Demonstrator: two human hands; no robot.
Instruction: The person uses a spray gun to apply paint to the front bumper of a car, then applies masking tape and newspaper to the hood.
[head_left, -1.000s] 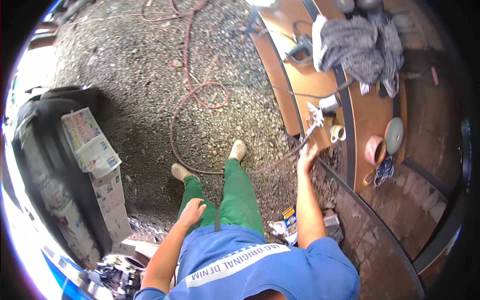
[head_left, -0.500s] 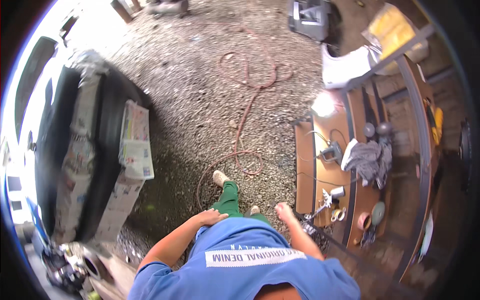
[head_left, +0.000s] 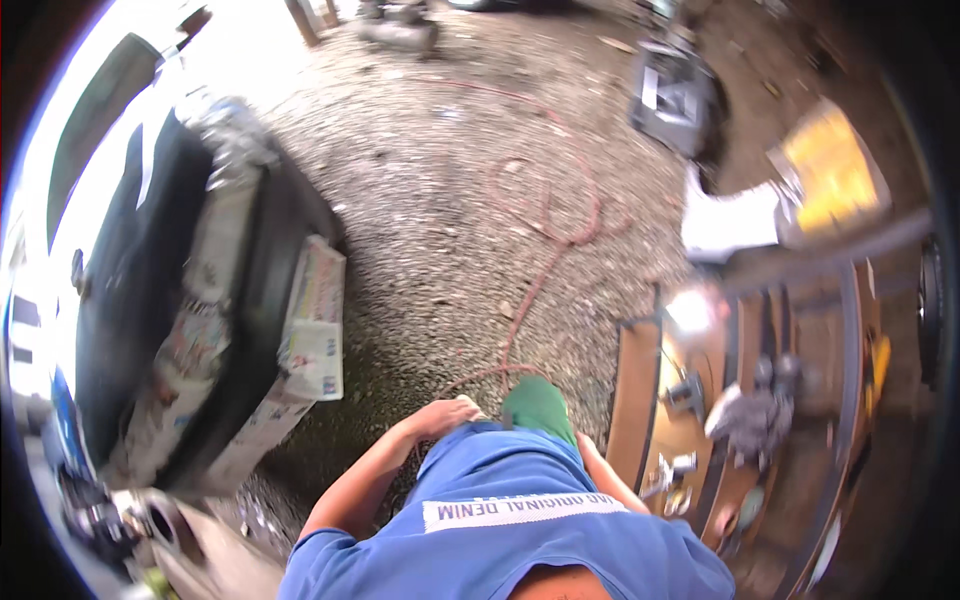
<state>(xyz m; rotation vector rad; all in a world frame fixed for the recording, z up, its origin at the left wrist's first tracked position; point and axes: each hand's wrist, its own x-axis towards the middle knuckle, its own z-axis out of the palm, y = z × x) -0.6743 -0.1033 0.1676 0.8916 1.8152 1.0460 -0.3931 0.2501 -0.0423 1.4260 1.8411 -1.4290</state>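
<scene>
My left hand (head_left: pixel 447 417) hangs by my left hip, close to the blue shirt (head_left: pixel 500 480); nothing shows in it, and its fingers are blurred. My right forearm (head_left: pixel 606 474) runs down along my other side. Its hand is mostly hidden beside the green trousers (head_left: pixel 538 408), whose knee is raised. Nearest on the right is a wooden rack (head_left: pixel 632 400). On it lie a spray gun (head_left: pixel 656 478), rolls of tape (head_left: pixel 678 501), a corded power tool (head_left: pixel 686 396) and a crumpled grey cloth (head_left: pixel 755 425).
To the left stands a dark car body part (head_left: pixel 270 260) masked with newspaper (head_left: pixel 316 330). A red hose (head_left: pixel 530 300) loops across the gravel (head_left: pixel 410 250). Beyond the rack are a bright lamp (head_left: pixel 690 312), a white panel (head_left: pixel 732 222), a yellow bag (head_left: pixel 832 172) and a dark case (head_left: pixel 672 98).
The scene has shifted right and down in view. My raised knee now shows ahead of the shirt. The right hand has dropped back beside my leg; the left stays near the hip.
</scene>
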